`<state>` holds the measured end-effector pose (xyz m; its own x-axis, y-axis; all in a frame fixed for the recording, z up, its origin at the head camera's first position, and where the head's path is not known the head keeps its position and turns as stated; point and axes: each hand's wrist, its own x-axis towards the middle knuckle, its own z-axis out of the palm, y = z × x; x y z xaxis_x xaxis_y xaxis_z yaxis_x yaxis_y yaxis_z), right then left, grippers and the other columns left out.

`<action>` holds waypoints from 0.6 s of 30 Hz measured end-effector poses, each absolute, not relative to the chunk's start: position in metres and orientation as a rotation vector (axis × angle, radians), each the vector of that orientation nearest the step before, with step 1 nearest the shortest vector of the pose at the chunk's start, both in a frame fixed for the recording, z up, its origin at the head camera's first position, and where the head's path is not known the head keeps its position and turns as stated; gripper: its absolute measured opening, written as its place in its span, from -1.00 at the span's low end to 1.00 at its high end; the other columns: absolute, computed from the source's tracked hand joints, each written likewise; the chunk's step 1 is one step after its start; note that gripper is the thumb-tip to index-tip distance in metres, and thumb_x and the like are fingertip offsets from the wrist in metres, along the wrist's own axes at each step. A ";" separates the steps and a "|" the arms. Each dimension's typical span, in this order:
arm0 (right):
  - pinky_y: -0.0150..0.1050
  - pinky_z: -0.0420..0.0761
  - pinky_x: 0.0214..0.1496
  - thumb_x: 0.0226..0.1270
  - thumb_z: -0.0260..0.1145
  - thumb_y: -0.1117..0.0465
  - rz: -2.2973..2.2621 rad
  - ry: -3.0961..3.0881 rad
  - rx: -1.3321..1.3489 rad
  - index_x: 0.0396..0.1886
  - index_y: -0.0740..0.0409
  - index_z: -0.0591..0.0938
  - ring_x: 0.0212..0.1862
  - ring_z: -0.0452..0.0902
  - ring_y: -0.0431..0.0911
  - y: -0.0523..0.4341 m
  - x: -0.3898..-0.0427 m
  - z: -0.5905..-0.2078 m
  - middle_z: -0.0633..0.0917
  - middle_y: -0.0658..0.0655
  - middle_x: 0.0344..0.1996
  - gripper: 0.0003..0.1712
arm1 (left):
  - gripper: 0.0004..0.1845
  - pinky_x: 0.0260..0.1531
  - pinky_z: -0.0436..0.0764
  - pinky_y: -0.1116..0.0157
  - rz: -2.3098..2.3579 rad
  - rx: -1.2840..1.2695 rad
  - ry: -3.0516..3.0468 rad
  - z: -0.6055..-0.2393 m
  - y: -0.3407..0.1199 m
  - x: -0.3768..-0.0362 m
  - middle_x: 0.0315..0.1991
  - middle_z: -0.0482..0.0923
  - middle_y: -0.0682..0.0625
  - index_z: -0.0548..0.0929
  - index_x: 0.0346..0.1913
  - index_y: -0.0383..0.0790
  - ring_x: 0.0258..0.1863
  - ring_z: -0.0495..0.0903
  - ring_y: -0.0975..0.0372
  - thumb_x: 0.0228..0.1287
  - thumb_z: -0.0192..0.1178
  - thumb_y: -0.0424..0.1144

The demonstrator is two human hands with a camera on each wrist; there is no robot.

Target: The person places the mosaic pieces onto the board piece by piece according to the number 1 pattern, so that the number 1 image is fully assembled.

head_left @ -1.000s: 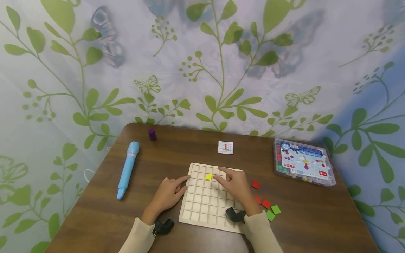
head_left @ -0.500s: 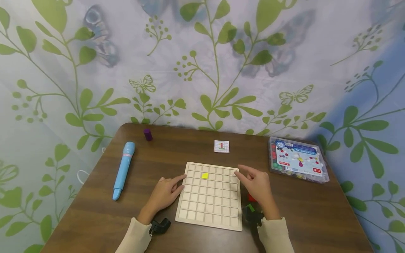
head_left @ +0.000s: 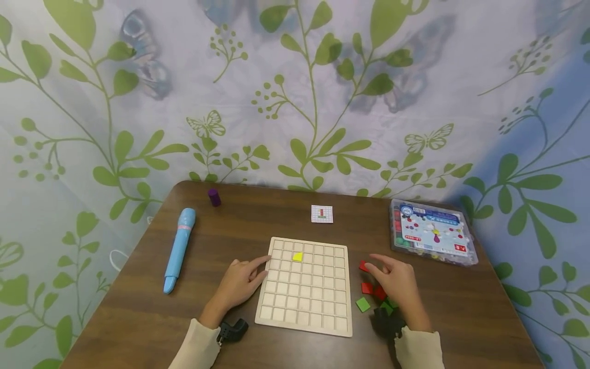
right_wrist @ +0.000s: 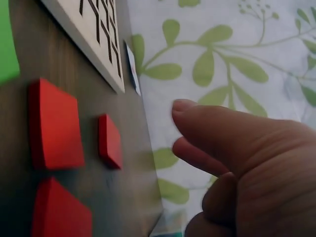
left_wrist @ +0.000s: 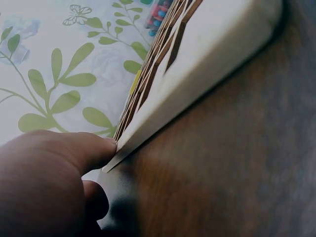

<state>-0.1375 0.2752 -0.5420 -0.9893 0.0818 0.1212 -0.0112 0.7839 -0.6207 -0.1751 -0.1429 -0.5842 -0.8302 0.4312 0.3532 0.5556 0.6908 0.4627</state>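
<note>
**Right hand over the loose tiles, left hand at the board's edge**

Head view: a pale grid board lies on the brown tabletop, with one yellow tile seated in a cell near its far edge. The left hand rests on the tabletop at the board's left edge, index finger stretched along it, its grip loose and holding nothing. The right hand hovers just right of the board above a cluster of red tiles and a green tile, fingers relaxed and slightly spread, nothing in its grip. Farther off sit a small pattern card, a plastic box at far right, a blue pen at left and a purple cap at far left.

Left wrist view: the fingers touch the board's pale side wall.

Right wrist view: the index finger points out over three red tiles, apart from them; the board's corner lies beyond.
</note>
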 end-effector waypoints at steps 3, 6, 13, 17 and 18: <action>-0.27 0.23 -0.62 0.30 0.51 -0.01 0.991 -2.888 -0.072 0.10 0.12 0.75 -0.66 0.20 -0.13 0.281 -0.139 -0.546 0.33 -0.03 -0.75 -0.54 | -0.61 -0.33 0.20 0.25 -0.840 -0.799 -2.681 -0.584 -0.143 -0.175 -0.68 0.07 0.41 0.69 0.25 -0.07 -0.69 0.05 0.47 0.39 0.35 -0.19; -0.28 0.24 -0.63 0.32 0.48 -0.06 1.009 -2.935 -0.100 0.13 0.12 0.74 -0.66 0.24 -0.11 0.285 -0.141 -0.550 0.35 -0.02 -0.74 -0.50 | -0.60 -0.32 0.21 0.25 -0.845 -0.797 -2.675 -0.583 -0.143 -0.176 -0.68 0.06 0.42 0.69 0.25 -0.06 -0.69 0.05 0.47 0.38 0.35 -0.19; -0.26 0.26 -0.60 0.31 0.48 -0.12 1.002 -3.000 -0.101 0.17 0.15 0.72 -0.63 0.28 -0.09 0.288 -0.143 -0.558 0.38 -0.01 -0.71 -0.43 | -0.61 -0.31 0.21 0.25 -0.843 -0.790 -2.699 -0.582 -0.144 -0.175 -0.69 0.08 0.40 0.69 0.26 -0.04 -0.68 0.07 0.46 0.41 0.32 -0.17; -0.26 0.25 -0.59 0.31 0.48 -0.11 0.977 -3.006 -0.094 0.17 0.14 0.72 -0.63 0.27 -0.10 0.287 -0.143 -0.561 0.38 -0.02 -0.71 -0.43 | -0.61 -0.32 0.20 0.26 -0.838 -0.791 -2.693 -0.583 -0.144 -0.174 -0.68 0.08 0.40 0.68 0.26 -0.03 -0.68 0.07 0.46 0.41 0.32 -0.17; -0.25 0.25 -0.59 0.31 0.48 -0.11 0.974 -3.010 -0.098 0.18 0.14 0.72 -0.63 0.27 -0.10 0.287 -0.143 -0.561 0.38 -0.02 -0.71 -0.42 | -0.61 -0.32 0.20 0.26 -0.837 -0.792 -2.689 -0.584 -0.144 -0.174 -0.68 0.08 0.40 0.69 0.26 -0.03 -0.68 0.07 0.46 0.40 0.33 -0.17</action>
